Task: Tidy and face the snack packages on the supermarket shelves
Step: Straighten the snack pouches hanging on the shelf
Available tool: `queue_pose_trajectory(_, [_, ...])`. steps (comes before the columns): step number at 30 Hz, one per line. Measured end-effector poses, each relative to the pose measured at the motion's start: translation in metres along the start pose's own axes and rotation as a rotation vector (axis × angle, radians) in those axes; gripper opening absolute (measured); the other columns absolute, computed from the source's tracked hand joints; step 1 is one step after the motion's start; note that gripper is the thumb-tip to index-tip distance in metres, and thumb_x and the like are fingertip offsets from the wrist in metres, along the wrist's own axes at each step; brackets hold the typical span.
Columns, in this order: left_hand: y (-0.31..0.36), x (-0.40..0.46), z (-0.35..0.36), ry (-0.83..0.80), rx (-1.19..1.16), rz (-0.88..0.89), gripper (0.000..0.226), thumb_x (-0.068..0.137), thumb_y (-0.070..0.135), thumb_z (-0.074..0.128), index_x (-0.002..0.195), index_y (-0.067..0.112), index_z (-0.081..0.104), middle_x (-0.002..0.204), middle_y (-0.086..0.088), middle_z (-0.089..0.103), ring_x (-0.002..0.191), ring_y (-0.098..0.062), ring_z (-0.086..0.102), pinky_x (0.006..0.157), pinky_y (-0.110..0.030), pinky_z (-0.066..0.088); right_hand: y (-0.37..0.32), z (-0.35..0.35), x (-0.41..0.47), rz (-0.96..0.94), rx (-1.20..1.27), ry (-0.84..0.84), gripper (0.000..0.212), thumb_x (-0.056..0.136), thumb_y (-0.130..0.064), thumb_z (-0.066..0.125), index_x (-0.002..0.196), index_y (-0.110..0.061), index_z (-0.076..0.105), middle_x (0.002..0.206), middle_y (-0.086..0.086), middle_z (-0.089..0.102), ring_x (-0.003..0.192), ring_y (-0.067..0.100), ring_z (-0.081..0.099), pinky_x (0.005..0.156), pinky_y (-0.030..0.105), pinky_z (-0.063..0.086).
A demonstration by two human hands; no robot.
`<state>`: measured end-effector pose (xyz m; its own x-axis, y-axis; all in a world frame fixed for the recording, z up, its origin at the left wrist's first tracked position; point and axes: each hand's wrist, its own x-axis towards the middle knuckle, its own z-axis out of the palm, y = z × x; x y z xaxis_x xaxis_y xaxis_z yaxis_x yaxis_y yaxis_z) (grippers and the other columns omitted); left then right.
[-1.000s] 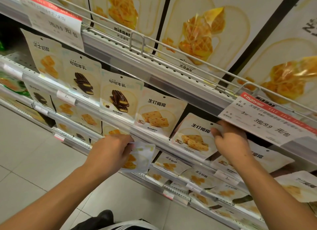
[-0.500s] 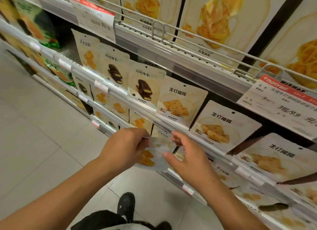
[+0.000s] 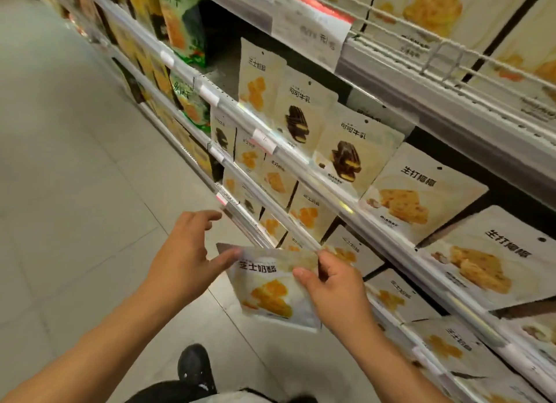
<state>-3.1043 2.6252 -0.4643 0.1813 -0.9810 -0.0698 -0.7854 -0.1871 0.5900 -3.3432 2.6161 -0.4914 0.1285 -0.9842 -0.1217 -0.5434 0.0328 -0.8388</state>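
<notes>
the right hand (image 3: 334, 291) is pinching the upper right edge of a pale snack pouch (image 3: 270, 291) printed with yellow biscuits, thumb on the front and fingers curled behind it. the left hand (image 3: 183, 261) is lying beside the pouch's upper left corner with fingers spread and fairly straight, thumb reaching toward that corner; whether it is actually touching is hard to tell. the pouch is hanging in the air in front of the lower shelves, above the floor, tilted a little.

just behind it, sloped shelves (image 3: 301, 162) with clear front rails are carrying rows of similar pouches: chocolate biscuit pouches (image 3: 343, 159) higher up, yellow cracker pouches (image 3: 421, 198) to their right, and more yellow biscuit packs below. small price tags (image 3: 264, 141) are clipping onto the rails, and a larger paper sign (image 3: 310, 32), blurred, is hanging from the wire-fronted shelf above. green packages (image 3: 183, 20) are standing further along the aisle. pale grey floor tiles (image 3: 75, 162) are stretching away to the left, and a black shoe (image 3: 194, 363) is showing below the arms.
</notes>
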Motion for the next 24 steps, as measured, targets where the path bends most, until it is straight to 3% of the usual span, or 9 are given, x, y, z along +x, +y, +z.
queue_pose_trajectory(2, [-0.034,0.013,-0.005,-0.121,-0.2,-0.172,0.076,0.068,0.057,0.075,0.132,0.033,0.042,0.112,0.012,0.052,0.084,-0.006,0.058,0.062,-0.02,0.047,-0.015,0.022,0.012,0.041,0.058,-0.025,0.005,0.08,-0.044,0.065,0.084,-0.041,0.063,0.074,-0.019,0.066,0.065,0.0,0.062,0.056,0.018,0.049])
queue_pose_trajectory(4, [-0.064,0.026,-0.008,-0.206,-0.495,-0.329,0.07,0.065,0.052,0.08,0.123,0.03,0.046,0.106,0.008,0.059,0.088,-0.011,0.063,0.063,-0.027,0.051,-0.036,0.045,0.027,0.118,0.177,-0.046,0.008,0.083,-0.038,0.067,0.09,-0.039,0.068,0.084,-0.012,0.073,0.077,0.009,0.07,0.07,0.039,0.059])
queue_pose_trajectory(5, [-0.079,0.033,-0.009,-0.223,-0.612,-0.376,0.064,0.066,0.046,0.082,0.118,0.026,0.051,0.103,0.005,0.063,0.088,-0.014,0.065,0.063,-0.027,0.05,-0.048,0.057,0.035,0.136,0.222,-0.049,0.009,0.085,-0.034,0.068,0.092,-0.039,0.069,0.088,-0.009,0.074,0.081,0.013,0.071,0.073,0.043,0.059])
queue_pose_trajectory(7, [-0.105,0.05,-0.015,-0.27,-0.703,-0.364,0.046,0.069,0.038,0.084,0.107,0.025,0.062,0.095,0.004,0.071,0.087,-0.014,0.069,0.062,-0.022,0.05,-0.072,0.078,0.053,0.098,0.278,-0.038,0.019,0.089,-0.024,0.068,0.094,-0.042,0.07,0.092,-0.011,0.074,0.084,0.009,0.071,0.072,0.033,0.06])
queue_pose_trajectory(10, [-0.132,0.077,-0.03,-0.331,-0.703,-0.227,0.034,0.072,0.039,0.083,0.102,0.032,0.069,0.098,0.017,0.074,0.091,-0.002,0.068,0.066,-0.015,0.051,-0.105,0.105,0.082,0.067,0.384,-0.037,0.026,0.09,-0.015,0.066,0.093,-0.04,0.072,0.094,-0.011,0.074,0.086,0.007,0.071,0.066,0.019,0.056])
queue_pose_trajectory(17, [-0.166,0.143,-0.053,-0.172,-0.553,-0.132,0.021,0.072,0.036,0.083,0.089,0.034,0.072,0.084,0.022,0.072,0.078,0.005,0.064,0.062,-0.011,0.045,-0.139,0.132,0.147,0.088,0.473,-0.024,0.026,0.09,-0.013,0.065,0.094,-0.037,0.073,0.098,-0.006,0.075,0.09,0.014,0.072,0.072,0.031,0.06])
queue_pose_trajectory(20, [-0.172,0.179,-0.055,-0.161,-0.524,-0.14,0.026,0.071,0.041,0.081,0.095,0.034,0.072,0.091,0.021,0.072,0.087,0.001,0.066,0.071,-0.019,0.051,-0.141,0.137,0.184,0.073,0.45,-0.018,0.025,0.089,-0.014,0.066,0.092,-0.038,0.073,0.097,-0.007,0.075,0.089,0.013,0.072,0.074,0.03,0.06])
queue_pose_trajectory(24, [-0.179,0.232,-0.059,-0.111,-0.437,-0.137,0.02,0.072,0.04,0.08,0.09,0.036,0.07,0.087,0.023,0.072,0.081,0.002,0.065,0.064,-0.012,0.047,-0.143,0.144,0.242,0.106,0.489,-0.068,0.018,0.086,-0.013,0.069,0.096,-0.028,0.072,0.097,-0.005,0.075,0.091,0.015,0.072,0.075,0.03,0.059])
